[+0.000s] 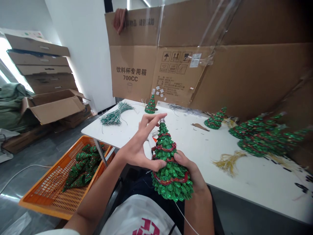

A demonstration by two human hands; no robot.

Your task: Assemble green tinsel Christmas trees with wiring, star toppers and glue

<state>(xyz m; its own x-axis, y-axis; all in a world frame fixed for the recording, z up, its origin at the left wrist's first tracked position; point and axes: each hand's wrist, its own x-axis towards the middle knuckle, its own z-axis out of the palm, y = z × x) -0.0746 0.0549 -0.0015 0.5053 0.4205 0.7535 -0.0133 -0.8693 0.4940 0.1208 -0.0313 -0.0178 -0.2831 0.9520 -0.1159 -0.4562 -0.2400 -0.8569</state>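
Note:
A small green tinsel Christmas tree (168,173) with red garland stands nearly upright over my lap, in front of the table. My right hand (195,173) grips it from the right side, thumb across the front; its other fingers are mostly hidden behind. On the left, my left hand (140,143) is spread wide. Its thumb lies against the tree's middle, and the index finger reaches near the small pale topper (162,120). A hot-glue-gun-like thing with an orange tip (155,139) is partly hidden behind the tree.
On the white table (190,147) lie a bundle of green wires (117,114), yellow strands (228,163) and more trees (264,133). Cardboard (134,58) walls the back. An orange crate (46,195) of green tinsel cones stands at the left; a thin white cable (186,218) hangs below.

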